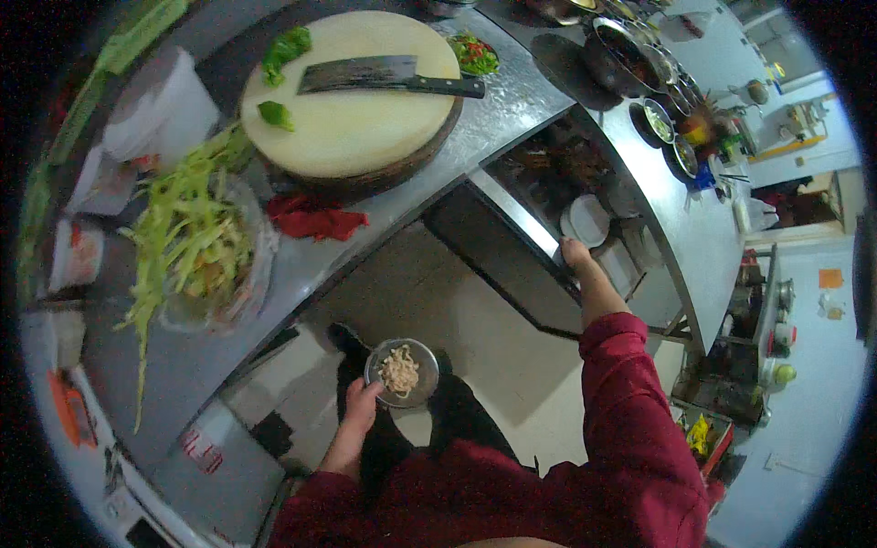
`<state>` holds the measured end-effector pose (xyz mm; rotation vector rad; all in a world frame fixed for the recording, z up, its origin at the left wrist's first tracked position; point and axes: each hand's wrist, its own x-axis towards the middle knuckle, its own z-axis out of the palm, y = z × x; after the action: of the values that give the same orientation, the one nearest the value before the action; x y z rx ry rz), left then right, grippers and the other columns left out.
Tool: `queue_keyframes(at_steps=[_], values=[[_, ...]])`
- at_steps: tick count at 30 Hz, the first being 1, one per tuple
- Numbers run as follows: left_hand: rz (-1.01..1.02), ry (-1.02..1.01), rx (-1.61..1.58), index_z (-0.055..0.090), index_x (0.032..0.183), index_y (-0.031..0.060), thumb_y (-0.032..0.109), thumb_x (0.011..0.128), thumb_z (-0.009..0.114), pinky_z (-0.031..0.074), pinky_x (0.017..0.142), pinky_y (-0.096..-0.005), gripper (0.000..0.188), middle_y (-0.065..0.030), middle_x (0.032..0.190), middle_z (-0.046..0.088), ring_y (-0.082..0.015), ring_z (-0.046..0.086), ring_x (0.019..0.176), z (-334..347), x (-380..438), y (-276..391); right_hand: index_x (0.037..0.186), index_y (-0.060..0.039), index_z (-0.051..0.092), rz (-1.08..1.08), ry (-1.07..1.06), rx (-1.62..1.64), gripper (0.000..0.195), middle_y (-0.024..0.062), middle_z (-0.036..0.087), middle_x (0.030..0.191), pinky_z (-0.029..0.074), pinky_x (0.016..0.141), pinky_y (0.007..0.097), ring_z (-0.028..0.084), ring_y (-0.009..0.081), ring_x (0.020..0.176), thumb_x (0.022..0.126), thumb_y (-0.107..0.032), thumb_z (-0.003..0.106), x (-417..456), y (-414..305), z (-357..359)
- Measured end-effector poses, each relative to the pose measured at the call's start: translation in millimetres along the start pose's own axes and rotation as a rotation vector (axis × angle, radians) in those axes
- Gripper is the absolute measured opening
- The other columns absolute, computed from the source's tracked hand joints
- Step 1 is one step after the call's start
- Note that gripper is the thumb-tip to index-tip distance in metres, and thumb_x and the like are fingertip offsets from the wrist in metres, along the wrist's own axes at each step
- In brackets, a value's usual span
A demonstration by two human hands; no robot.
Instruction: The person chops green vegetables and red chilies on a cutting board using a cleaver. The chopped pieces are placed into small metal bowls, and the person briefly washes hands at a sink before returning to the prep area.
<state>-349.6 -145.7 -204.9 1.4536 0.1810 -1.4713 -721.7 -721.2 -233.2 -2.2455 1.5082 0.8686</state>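
Note:
My left hand [360,405] grips the rim of a small round metal bowl [430,363], low in front of my legs. Pale, shredded food [399,370] lies in the bowl, too small to identify. Out to the right, my right hand [577,253] has hold of the top edge of an under-counter door [517,212], which stands swung out. Behind that door the cabinet's inside holds white containers [586,220] and dark items in shadow.
A cleaver [363,74] lies on a round chopping block [370,137] with green pepper pieces [277,115]. Nearby are a red cloth [316,217], vegetable peelings [199,246] in a plastic bag, and a bowl of chopped peppers [474,55]. Pans and bowls [620,58] line the right-hand counter.

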Motion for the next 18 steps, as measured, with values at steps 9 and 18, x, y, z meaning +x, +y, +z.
queue_keyframes(at_steps=[9,18], values=[[0.129,0.066,0.27,0.071,0.106,-0.0036,0.017,0.086,0.069,0.049,0.09,-0.0354,0.029,-0.0072,0.105,0.07,-0.0203,0.064,0.1,11,-73,45,0.126,-0.0049,0.068,0.272,0.019,0.398,0.043,0.0186,0.067,0.134,0.058,0.098,0.0414,0.064,0.0315,0.127,0.088,-0.025,0.07,-45,-127,77],[0.122,0.225,-0.136,0.071,0.1,-0.0016,0.013,0.084,0.066,0.048,0.078,-0.0341,0.023,-0.0031,0.095,0.068,-0.0155,0.06,0.085,-34,-126,43,0.146,-0.012,0.055,0.385,-0.196,1.201,0.043,0.0094,0.065,0.112,0.057,0.068,0.0398,0.064,0.0245,0.09,0.104,-0.022,0.055,-160,-249,40]])
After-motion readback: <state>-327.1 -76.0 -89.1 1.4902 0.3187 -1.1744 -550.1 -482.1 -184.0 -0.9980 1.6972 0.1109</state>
